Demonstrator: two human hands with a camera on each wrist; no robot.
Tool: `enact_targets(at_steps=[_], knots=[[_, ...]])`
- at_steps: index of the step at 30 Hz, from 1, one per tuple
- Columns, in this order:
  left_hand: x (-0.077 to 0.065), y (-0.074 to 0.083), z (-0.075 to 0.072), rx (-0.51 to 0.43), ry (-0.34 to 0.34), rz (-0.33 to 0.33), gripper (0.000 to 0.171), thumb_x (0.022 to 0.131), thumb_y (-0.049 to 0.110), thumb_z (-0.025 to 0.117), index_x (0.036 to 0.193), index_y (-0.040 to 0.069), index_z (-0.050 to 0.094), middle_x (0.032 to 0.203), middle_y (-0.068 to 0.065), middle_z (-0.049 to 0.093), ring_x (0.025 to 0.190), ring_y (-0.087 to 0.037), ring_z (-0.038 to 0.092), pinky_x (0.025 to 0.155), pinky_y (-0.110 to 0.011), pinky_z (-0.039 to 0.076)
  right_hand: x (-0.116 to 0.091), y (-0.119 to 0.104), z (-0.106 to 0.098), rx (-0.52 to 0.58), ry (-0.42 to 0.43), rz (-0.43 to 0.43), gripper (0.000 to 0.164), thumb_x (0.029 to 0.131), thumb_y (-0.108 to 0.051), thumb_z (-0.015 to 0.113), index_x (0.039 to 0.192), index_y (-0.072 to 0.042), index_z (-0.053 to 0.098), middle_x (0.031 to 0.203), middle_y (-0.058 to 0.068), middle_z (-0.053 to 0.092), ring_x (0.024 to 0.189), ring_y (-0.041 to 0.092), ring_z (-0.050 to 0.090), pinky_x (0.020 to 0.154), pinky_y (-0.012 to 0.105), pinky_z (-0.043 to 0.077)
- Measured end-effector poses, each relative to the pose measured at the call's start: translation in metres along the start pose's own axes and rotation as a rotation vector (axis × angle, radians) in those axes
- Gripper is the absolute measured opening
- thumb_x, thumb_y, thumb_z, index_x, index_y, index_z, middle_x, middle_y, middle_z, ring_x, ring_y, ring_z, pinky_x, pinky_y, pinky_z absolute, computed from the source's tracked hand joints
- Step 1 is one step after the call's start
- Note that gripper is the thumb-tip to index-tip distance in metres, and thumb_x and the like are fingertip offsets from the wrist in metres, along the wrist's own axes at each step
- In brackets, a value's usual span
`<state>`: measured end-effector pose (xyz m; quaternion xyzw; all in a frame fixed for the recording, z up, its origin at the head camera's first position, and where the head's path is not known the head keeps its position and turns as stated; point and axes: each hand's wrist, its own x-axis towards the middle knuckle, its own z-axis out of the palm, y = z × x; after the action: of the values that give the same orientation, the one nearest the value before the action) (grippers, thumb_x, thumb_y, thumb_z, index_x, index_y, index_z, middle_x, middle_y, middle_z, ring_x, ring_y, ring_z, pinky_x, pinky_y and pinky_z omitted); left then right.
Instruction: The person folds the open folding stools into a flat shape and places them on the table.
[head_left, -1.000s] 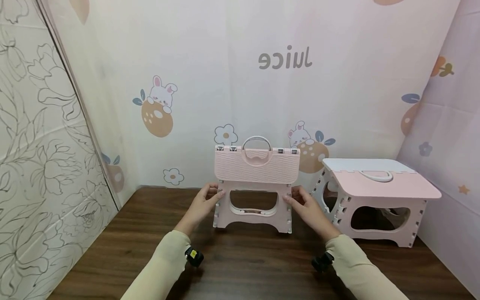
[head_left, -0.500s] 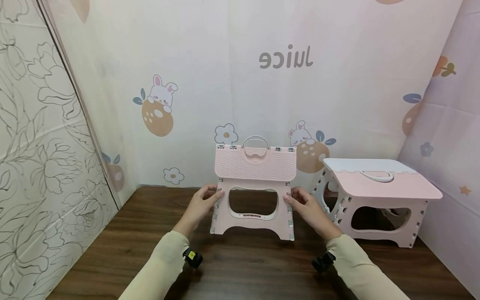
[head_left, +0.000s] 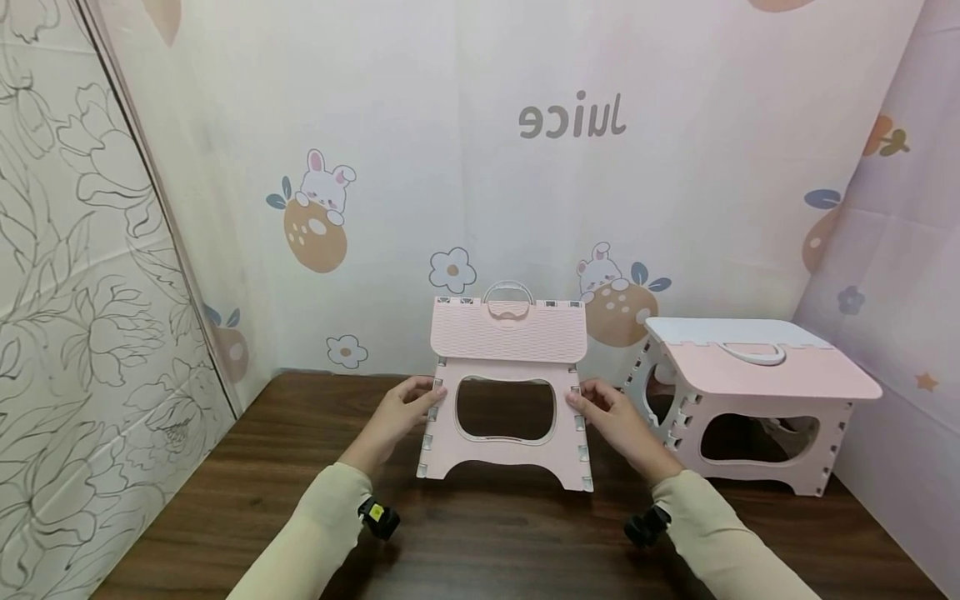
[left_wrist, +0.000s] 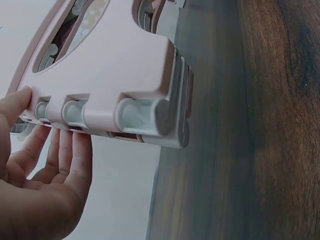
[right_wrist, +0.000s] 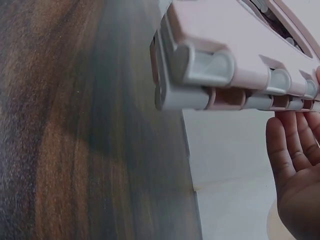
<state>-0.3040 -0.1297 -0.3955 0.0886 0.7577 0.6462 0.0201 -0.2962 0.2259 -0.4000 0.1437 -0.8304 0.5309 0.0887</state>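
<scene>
A pink folding stool [head_left: 508, 333], folded flat with its grey wire-like handle at the top, is held up between both hands over the wooden table [head_left: 315, 508]. My left hand [head_left: 405, 410] grips its left edge, thumb on the front and fingers behind. On the opposite edge my right hand [head_left: 611, 414] grips it the same way. In the left wrist view the stool's hinged side [left_wrist: 100, 75] shows grey joints, with the left fingers [left_wrist: 80, 155] beneath it. The right wrist view has the other hinged side [right_wrist: 225, 65] above the right fingers [right_wrist: 280, 140].
An unfolded pink and white folding stool [head_left: 772, 375] stands at the table's right side. A printed curtain [head_left: 420, 125] hangs behind the table, and a flower-patterned panel [head_left: 97, 275] borders the left. Black wrist cameras [head_left: 647, 527] sit below each hand.
The folded stool has tilted, its lower edge coming nearer to me and its top leaning back and slightly down. Both hands keep their grip; the left forearm has shifted slightly left.
</scene>
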Motion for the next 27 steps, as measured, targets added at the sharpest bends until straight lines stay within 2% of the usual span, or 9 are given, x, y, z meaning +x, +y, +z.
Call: enact_targets(at_steps=[5,12,15,18,23,25,27], knots=[[0.000,-0.001,-0.002,0.006,-0.010,-0.020,0.044,0.095,0.037,0.070,0.128,0.008,0.064,0.113,-0.011,0.063,0.101,-0.022,0.065,0.094,-0.042,0.052,-0.002,-0.002,0.001,-0.013,-0.016,0.026,0.026,0.101,-0.023,0.063,0.113,0.000,0.062,0.092,0.005,0.059,0.081,0.014,0.056,0.071,0.027,0.050],[-0.001,-0.003,-0.003,0.003,-0.019,-0.048,0.042,0.096,0.033,0.070,0.128,0.006,0.063,0.114,-0.012,0.061,0.100,-0.021,0.065,0.096,-0.045,0.051,-0.014,-0.034,0.002,-0.026,-0.061,0.034,0.022,0.102,-0.017,0.060,0.108,0.005,0.061,0.090,0.007,0.059,0.079,0.017,0.056,0.071,0.028,0.050],[-0.002,-0.004,-0.002,-0.009,-0.019,-0.051,0.041,0.097,0.030,0.069,0.128,0.004,0.062,0.113,-0.012,0.061,0.096,-0.020,0.065,0.095,-0.047,0.051,-0.017,-0.038,0.002,-0.033,-0.072,0.039,0.023,0.103,-0.019,0.060,0.107,0.004,0.061,0.092,0.007,0.060,0.079,0.018,0.057,0.071,0.029,0.050],[-0.003,-0.004,-0.003,-0.007,-0.026,-0.061,0.040,0.097,0.030,0.068,0.127,0.004,0.062,0.112,-0.012,0.061,0.095,-0.019,0.065,0.094,-0.046,0.051,-0.012,-0.022,0.002,-0.042,-0.074,0.049,0.027,0.103,-0.024,0.060,0.109,0.002,0.061,0.095,0.008,0.061,0.081,0.019,0.057,0.074,0.036,0.052],[-0.003,-0.006,-0.004,0.004,-0.047,-0.090,0.041,0.096,0.033,0.070,0.125,0.006,0.063,0.116,-0.011,0.062,0.098,-0.020,0.065,0.095,-0.045,0.051,-0.006,0.004,0.003,-0.038,-0.066,0.067,0.030,0.102,-0.031,0.060,0.109,-0.001,0.061,0.093,0.006,0.059,0.082,0.021,0.056,0.075,0.039,0.051],[-0.003,-0.007,-0.004,0.003,-0.051,-0.092,0.041,0.096,0.033,0.070,0.125,0.006,0.064,0.117,-0.011,0.062,0.099,-0.021,0.065,0.096,-0.045,0.050,-0.006,0.004,0.003,-0.035,-0.065,0.070,0.032,0.102,-0.032,0.060,0.109,-0.001,0.061,0.092,0.006,0.058,0.082,0.021,0.055,0.075,0.039,0.050],[-0.003,-0.008,-0.004,0.006,-0.052,-0.093,0.041,0.096,0.034,0.070,0.125,0.006,0.063,0.118,-0.011,0.062,0.100,-0.022,0.065,0.096,-0.045,0.050,-0.005,0.011,0.004,-0.032,-0.062,0.083,0.035,0.102,-0.036,0.060,0.109,-0.002,0.061,0.092,0.007,0.058,0.083,0.021,0.056,0.078,0.043,0.051]])
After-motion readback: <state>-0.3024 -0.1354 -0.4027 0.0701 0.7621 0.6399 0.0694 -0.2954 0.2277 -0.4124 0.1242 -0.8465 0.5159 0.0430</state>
